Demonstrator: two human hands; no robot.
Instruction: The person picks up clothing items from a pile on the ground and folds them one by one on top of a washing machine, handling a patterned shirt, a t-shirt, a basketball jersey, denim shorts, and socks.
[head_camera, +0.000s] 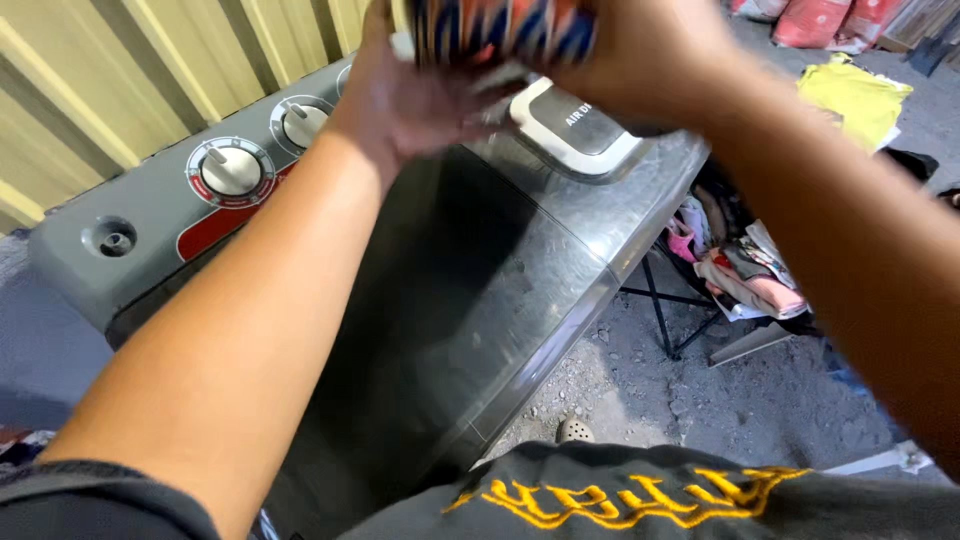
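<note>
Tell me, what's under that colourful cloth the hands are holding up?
Under the patterned cloth is the washing machine with its dark lids shut. What's inside the tubs is hidden. The left hand and right hand cover part of the cloth.

**Colours and patterns in my view**

I see a crumpled cloth with a blue, orange and white pattern at the top of the frame. Below it sits a twin-tub washing machine with a dark grey, faintly speckled lid; its light grey control panel carries a red strip and white round dials ringed in grey. A white-framed grey lid panel lies further back. The wall behind is pale yellow corrugated sheet. My shirt is charcoal with yellow embroidered lettering. On the grey gravel floor I see a bright yellow cloth and a heap of pink, white and peach clothes.
</note>
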